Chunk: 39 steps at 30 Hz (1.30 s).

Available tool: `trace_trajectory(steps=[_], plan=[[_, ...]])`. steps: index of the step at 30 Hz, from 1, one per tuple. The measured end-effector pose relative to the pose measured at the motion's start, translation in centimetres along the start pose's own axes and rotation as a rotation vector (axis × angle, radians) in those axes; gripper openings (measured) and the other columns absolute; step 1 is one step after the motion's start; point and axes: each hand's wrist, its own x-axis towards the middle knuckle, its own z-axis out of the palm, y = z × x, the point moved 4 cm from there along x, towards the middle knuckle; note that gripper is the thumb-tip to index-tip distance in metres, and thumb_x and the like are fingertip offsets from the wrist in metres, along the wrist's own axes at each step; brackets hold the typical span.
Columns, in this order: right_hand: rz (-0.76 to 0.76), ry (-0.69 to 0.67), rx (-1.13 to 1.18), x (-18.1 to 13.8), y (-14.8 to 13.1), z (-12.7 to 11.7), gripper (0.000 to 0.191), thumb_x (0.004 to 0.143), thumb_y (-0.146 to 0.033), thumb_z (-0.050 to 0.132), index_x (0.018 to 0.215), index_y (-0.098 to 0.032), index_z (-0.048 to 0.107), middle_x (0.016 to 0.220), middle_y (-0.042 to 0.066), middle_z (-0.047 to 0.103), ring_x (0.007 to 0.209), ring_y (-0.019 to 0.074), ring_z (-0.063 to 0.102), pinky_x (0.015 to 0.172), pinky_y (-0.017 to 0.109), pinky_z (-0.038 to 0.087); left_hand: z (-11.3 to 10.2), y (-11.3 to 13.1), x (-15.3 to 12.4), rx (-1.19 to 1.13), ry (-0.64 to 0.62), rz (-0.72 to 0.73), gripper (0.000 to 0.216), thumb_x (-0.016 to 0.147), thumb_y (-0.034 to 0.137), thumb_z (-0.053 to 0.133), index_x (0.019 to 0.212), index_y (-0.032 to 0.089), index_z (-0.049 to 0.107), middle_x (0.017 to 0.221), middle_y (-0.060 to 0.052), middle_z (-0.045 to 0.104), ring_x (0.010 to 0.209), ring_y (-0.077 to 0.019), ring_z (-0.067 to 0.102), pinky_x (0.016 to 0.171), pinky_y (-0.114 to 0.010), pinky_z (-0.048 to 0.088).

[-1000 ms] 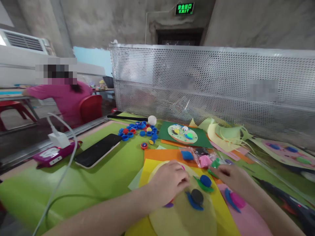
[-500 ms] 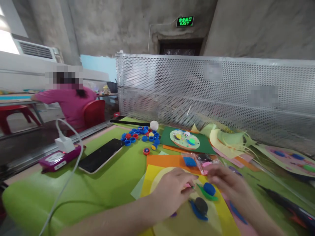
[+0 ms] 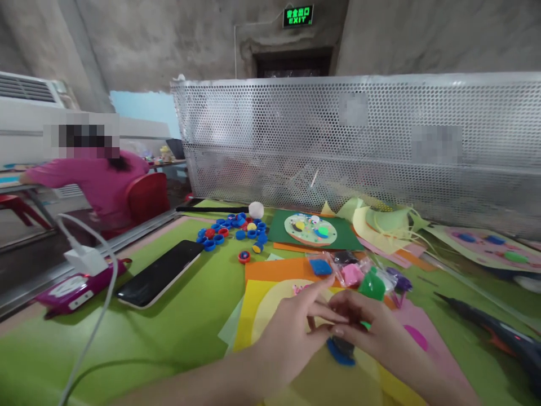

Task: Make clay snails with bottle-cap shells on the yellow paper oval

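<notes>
Head camera: left hand (image 3: 291,332) and right hand (image 3: 372,324) met, fingertips together above the paper circle (image 3: 325,383), any pinched piece impossible to tell; clay packets (image 3: 352,275) sat near, probably for reach.

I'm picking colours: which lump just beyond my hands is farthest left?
The blue lump; the black lump, pink lump, green lump and purple lump all lie to its right.

your pale yellow oval (image 3: 329,383) and the yellow sheet (image 3: 243,317) beneath look like smooth, matt paper; you have crinkled, shiny clear plastic on the packets (image 3: 352,274), smooth plastic bottle caps (image 3: 210,233), a glossy black smartphone (image 3: 163,270), a perforated metal partition (image 3: 270,129) and a rough, matt wall (image 3: 169,39)
</notes>
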Motion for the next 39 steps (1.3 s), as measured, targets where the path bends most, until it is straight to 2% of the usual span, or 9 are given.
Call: trace_trajectory(steps=[5, 9, 13, 17, 19, 26, 31, 36, 39], plan=[[-0.053, 0.130, -0.187, -0.4, -0.1, -1.8, 0.009, 0.072, -0.030, 0.054, 0.075, -0.022, 0.057, 0.062, -0.002, 0.056, 0.056, 0.0129, 0.049, 0.051, 0.023, 0.038, 0.9, -0.8, -0.3, -0.414, -0.122, -0.220, 0.069, 0.068, 0.005, 0.059, 0.130, 0.023, 0.036, 0.114, -0.009, 0.064, 0.064, -0.0082, 0.061, 0.058, -0.021, 0.043], [-0.110, 0.171, -0.243, -0.8, -0.7, -1.3, 0.010, 0.067, -0.023, 0.057, 0.077, -0.023, 0.056, 0.065, -0.003, 0.058, 0.059, 0.0126, 0.052, 0.053, 0.022, 0.040, 1.4, -0.3, -0.6, -0.518, -0.161, -0.219, 0.073, 0.068, 0.003, 0.055, 0.134, 0.017, 0.027, 0.114, -0.012, 0.062, 0.089, -0.0156, 0.063, 0.074, -0.026, 0.045], [-0.101, 0.149, -0.309, -0.9, -1.4, -0.8, 0.014, 0.064, -0.017, 0.056, 0.077, -0.023, 0.056, 0.068, -0.004, 0.059, 0.061, 0.0123, 0.055, 0.054, 0.021, 0.042, 1.6, 1.0, -1.2, -0.373, -0.238, -0.082, 0.072, 0.071, 0.008, 0.054, 0.136, 0.013, 0.022, 0.115, -0.014, 0.060, 0.105, -0.0218, 0.056, 0.087, -0.035, 0.040], [-0.080, 0.184, -0.330, -1.1, -1.8, -2.3, 0.016, 0.069, -0.027, 0.062, 0.084, -0.024, 0.058, 0.070, -0.004, 0.062, 0.061, 0.0121, 0.056, 0.057, 0.021, 0.044, 0.7, 0.8, -1.3, -0.186, -0.104, -0.108, 0.074, 0.079, 0.018, 0.052, 0.140, 0.018, 0.012, 0.116, -0.012, 0.059, 0.101, -0.0228, 0.055, 0.088, -0.040, 0.039], [-0.064, 0.195, -0.349, -1.2, -2.0, -2.6, 0.018, 0.068, -0.024, 0.064, 0.084, -0.024, 0.059, 0.071, -0.004, 0.063, 0.062, 0.0121, 0.056, 0.058, 0.021, 0.045, 0.6, 0.7, -1.2, -0.128, -0.099, -0.098, 0.072, 0.081, 0.021, 0.051, 0.141, 0.020, 0.011, 0.116, -0.011, 0.059, 0.099, -0.0225, 0.055, 0.088, -0.040, 0.040], [-0.056, 0.034, -0.312, -1.2, -2.2, -1.2, 0.014, 0.066, -0.020, 0.061, 0.080, -0.022, 0.058, 0.072, -0.002, 0.062, 0.061, 0.0123, 0.055, 0.056, 0.023, 0.044, 1.4, 2.0, -2.0, 0.209, -0.224, 0.187, 0.080, 0.075, 0.007, 0.049, 0.142, 0.020, 0.008, 0.117, -0.008, 0.060, 0.107, -0.0206, 0.054, 0.093, -0.032, 0.040], [-0.032, 0.118, -0.405, -1.2, -1.7, -2.1, 0.024, 0.066, -0.024, 0.066, 0.089, -0.024, 0.058, 0.084, -0.001, 0.063, 0.074, 0.0148, 0.058, 0.066, 0.026, 0.047, 0.5, 2.5, -1.8, 0.294, -0.097, 0.168, 0.074, 0.082, 0.015, 0.047, 0.143, 0.022, 0.005, 0.113, -0.008, 0.063, 0.109, -0.0229, 0.054, 0.093, -0.037, 0.039], [-0.199, 0.151, -0.392, -1.2, -2.2, -1.6, 0.023, 0.068, -0.022, 0.067, 0.090, -0.023, 0.059, 0.089, 0.001, 0.063, 0.082, 0.0154, 0.060, 0.071, 0.026, 0.047, 1.1, 2.0, -1.9, 0.190, -0.186, 0.115, 0.077, 0.080, 0.009, 0.046, 0.142, 0.023, 0.004, 0.115, -0.007, 0.063, 0.103, -0.0182, 0.058, 0.088, -0.031, 0.043], [-0.203, 0.197, -0.476, -1.3, -2.2, -2.4, 0.022, 0.068, -0.028, 0.069, 0.087, -0.024, 0.060, 0.088, 0.001, 0.064, 0.079, 0.0167, 0.060, 0.069, 0.027, 0.048, 0.6, 1.9, -1.7, 0.176, -0.103, 0.074, 0.073, 0.081, 0.015, 0.050, 0.141, 0.024, 0.010, 0.110, -0.006, 0.065, 0.102, -0.0193, 0.057, 0.089, -0.034, 0.042]])
